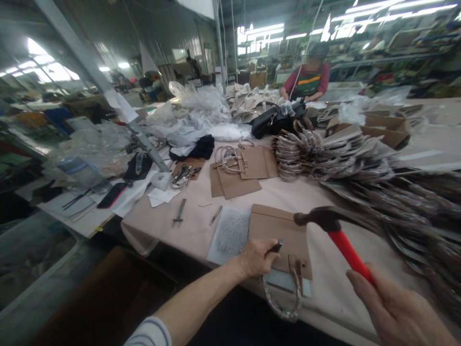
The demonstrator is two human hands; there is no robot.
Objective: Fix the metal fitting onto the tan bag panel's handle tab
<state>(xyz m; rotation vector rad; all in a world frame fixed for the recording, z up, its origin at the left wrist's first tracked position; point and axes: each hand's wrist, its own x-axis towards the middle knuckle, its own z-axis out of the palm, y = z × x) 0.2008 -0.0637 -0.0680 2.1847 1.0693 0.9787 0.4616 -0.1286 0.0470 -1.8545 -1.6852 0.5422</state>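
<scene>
Right hand, lower right corner, is wrapped around the red grip of a hammer, with the head up over a brown panel near the table edge. Left hand, bottom centre, is pinched shut on a small metal punch held over that panel, just above its wrapped handle dangling off the edge. Just left is a grey pad, then pliers. Mid frame there's a stack of panels, and a huge pile on the right. Another person works up top.
</scene>
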